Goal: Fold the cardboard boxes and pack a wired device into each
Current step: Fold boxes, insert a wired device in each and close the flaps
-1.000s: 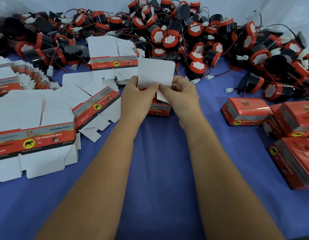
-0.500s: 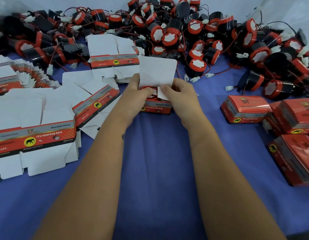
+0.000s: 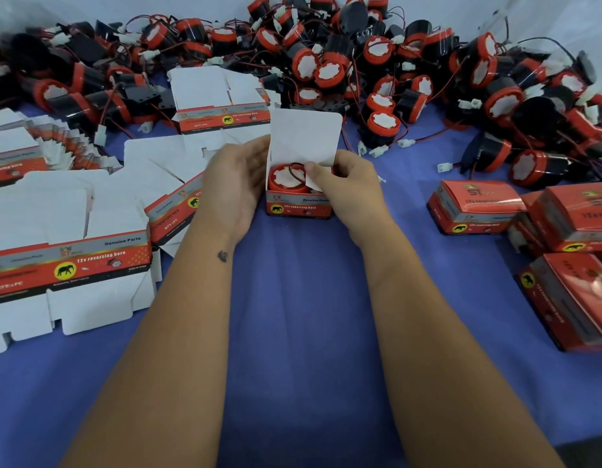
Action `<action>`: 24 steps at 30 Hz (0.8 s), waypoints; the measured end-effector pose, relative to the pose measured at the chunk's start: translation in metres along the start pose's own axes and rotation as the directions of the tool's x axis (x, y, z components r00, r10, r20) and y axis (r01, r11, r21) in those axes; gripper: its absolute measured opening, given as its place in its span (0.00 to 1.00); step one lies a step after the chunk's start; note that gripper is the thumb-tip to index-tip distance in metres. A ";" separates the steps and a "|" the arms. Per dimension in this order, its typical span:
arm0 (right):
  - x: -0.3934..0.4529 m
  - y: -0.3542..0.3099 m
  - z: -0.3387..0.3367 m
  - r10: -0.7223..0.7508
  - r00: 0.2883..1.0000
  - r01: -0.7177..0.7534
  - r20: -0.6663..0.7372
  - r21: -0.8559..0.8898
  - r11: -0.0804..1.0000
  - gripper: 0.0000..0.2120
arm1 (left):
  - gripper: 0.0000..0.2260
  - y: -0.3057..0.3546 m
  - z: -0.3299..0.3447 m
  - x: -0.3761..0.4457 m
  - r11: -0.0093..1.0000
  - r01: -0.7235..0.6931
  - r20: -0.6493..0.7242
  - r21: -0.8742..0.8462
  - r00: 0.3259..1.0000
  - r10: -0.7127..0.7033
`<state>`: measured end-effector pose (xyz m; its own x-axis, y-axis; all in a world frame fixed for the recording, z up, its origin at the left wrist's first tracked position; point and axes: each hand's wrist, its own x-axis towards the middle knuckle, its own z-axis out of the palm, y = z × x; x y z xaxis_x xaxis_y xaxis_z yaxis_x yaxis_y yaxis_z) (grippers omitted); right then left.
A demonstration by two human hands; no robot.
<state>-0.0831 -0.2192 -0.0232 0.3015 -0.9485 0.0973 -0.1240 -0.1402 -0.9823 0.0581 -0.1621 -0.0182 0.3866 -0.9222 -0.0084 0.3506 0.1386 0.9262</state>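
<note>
Box (image 3: 298, 204) sits on the blue counter (image 3: 292, 315) between your hands, lid flap upright, a red horn (image 3: 286, 179) with its wire inside. Your left hand (image 3: 235, 187) cups the box's left wall, fingers fairly straight. Your right hand (image 3: 351, 184) pinches the small white side flap (image 3: 314, 180) over the horn.

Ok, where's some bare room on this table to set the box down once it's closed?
Bare blue tablecloth lies in front of the open red cardboard box, between the forearms, and right of them up to the closed red boxes. The flat white box blanks crowd the left; the red-and-black wired horns crowd the back.
</note>
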 end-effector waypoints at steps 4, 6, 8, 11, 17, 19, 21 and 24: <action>-0.002 0.002 0.002 -0.127 0.992 0.128 -0.021 0.036 0.991 0.10 | 0.13 -0.008 0.002 0.002 0.939 -0.123 0.021 0.323 0.992 0.123; -0.001 0.002 0.001 -0.160 0.986 0.160 -0.046 -0.006 0.987 0.10 | 0.15 -0.009 0.000 -0.001 0.889 -0.201 0.000 0.411 0.975 0.220; -0.001 0.001 -0.002 -0.160 0.987 0.159 -0.023 -0.013 0.987 0.08 | 0.15 -0.009 0.000 -0.004 0.807 -0.280 -0.001 0.521 0.945 0.328; 0.000 -0.001 -0.009 -0.118 0.992 0.116 0.037 0.033 0.993 0.11 | 0.13 -0.008 0.003 -0.007 0.685 -0.354 0.053 0.637 0.906 0.420; 0.008 -0.004 -0.021 0.078 0.989 -0.098 0.122 0.169 0.981 0.18 | 0.14 0.000 -0.003 -0.008 0.714 -0.267 0.092 0.647 0.957 0.274; 0.010 -0.004 -0.019 0.127 0.988 -0.141 0.086 0.180 0.973 0.13 | 0.14 0.004 -0.007 -0.007 0.810 -0.154 0.045 0.565 0.987 0.156; 0.010 -0.005 -0.016 0.119 0.992 -0.119 0.040 -0.001 0.993 0.08 | 0.10 0.007 -0.007 -0.007 0.801 -0.115 0.043 0.588 0.993 0.111; 0.004 0.001 -0.013 -0.149 0.989 0.150 0.027 -0.302 0.942 0.08 | 0.07 0.001 -0.003 -0.011 0.572 -0.329 0.190 0.751 0.938 0.290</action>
<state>-0.0942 -0.2267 -0.0219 0.3420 -0.9091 0.2378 -0.3568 -0.3598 -0.8621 0.0571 -0.1509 -0.0181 0.3022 -0.8933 0.3327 -0.5673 0.1120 0.8159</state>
